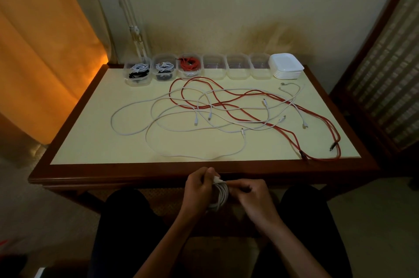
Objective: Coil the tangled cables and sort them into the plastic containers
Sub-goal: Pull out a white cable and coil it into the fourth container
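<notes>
Item: white coil, gripped by your left hand, its end pinched by your right hand; tuck the plug tight before binning.

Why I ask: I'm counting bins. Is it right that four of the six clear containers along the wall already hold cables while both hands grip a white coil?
Not quite: the head view shows three containers filled; three hold none. Both hands, left and right, grip the white coil.
</notes>
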